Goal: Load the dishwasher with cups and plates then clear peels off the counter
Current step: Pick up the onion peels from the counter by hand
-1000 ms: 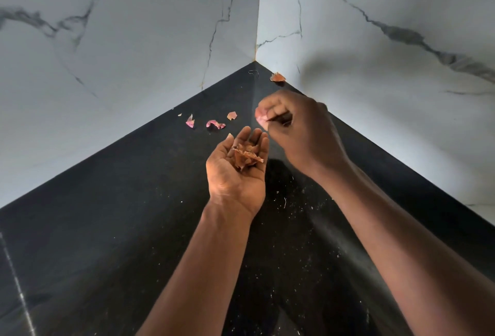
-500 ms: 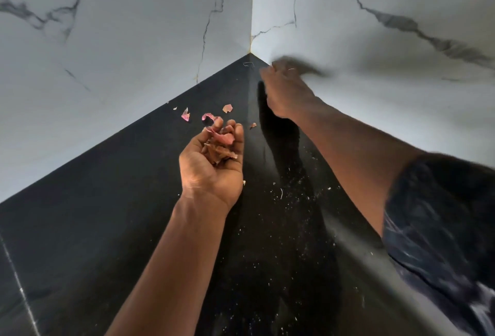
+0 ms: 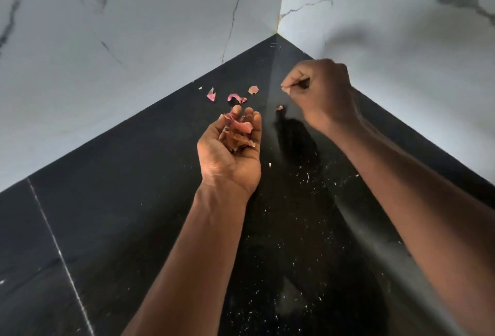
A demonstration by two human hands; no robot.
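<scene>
The left hand (image 3: 230, 156) is held palm up over the black bench (image 3: 107, 201), its fingers (image 3: 255, 126) half curled around a heap of peels (image 3: 237, 135), brown below and pink on top, with the heap's long axis running from palm to fingertips. Just beyond the fingertips, loose peels (image 3: 237, 98) lie on the bench in a left-to-right row: a pink shard with its tip pointing far, a curled pink strip lying crosswise, and a tan flake. A small scrap (image 3: 280, 107) lies to their right. The right hand (image 3: 321, 94) hovers near the far corner with its fingers curled tight; I cannot tell whether they pinch anything. Pale crumbs (image 3: 308, 175) speckle the near bench, and marble walls (image 3: 134, 41) meet behind
</scene>
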